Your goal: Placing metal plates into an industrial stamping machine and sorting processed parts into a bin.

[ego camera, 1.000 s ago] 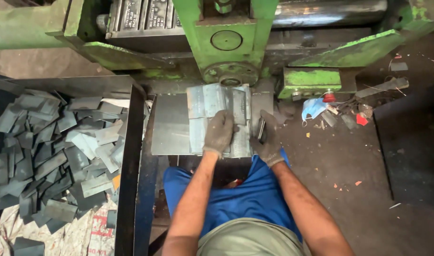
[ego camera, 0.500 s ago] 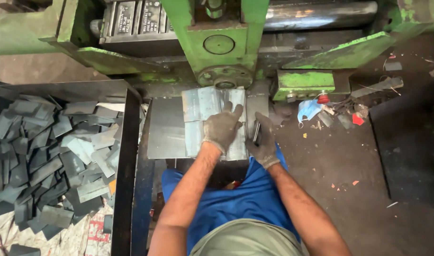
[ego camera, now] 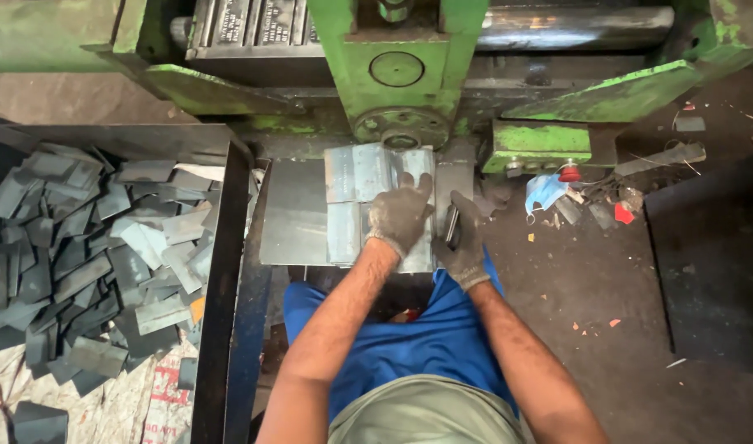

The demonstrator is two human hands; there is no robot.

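I sit in front of a green press machine (ego camera: 397, 70). On its flat steel table (ego camera: 293, 214) lies a stack of shiny rectangular metal sheets (ego camera: 356, 189). My left hand (ego camera: 399, 215), in a grey work glove, rests flat on top of these sheets with fingers spread. My right hand (ego camera: 463, 240), also gloved, sits just right of the sheets and grips a thin dark piece of metal (ego camera: 451, 226) held on edge. Both hands are close under the round part of the press (ego camera: 401, 127).
A dark metal bin (ego camera: 233, 247) on my left holds several cut grey metal pieces (ego camera: 89, 238). On the dirty floor to the right lie a blue face mask (ego camera: 545, 191), a red cap (ego camera: 569, 173) and small scraps. My blue-clad lap (ego camera: 409, 345) is below.
My left hand has slid slightly forward and right over the sheets toward the press. My right hand has stayed beside them with the dark piece. The view has shifted a little.
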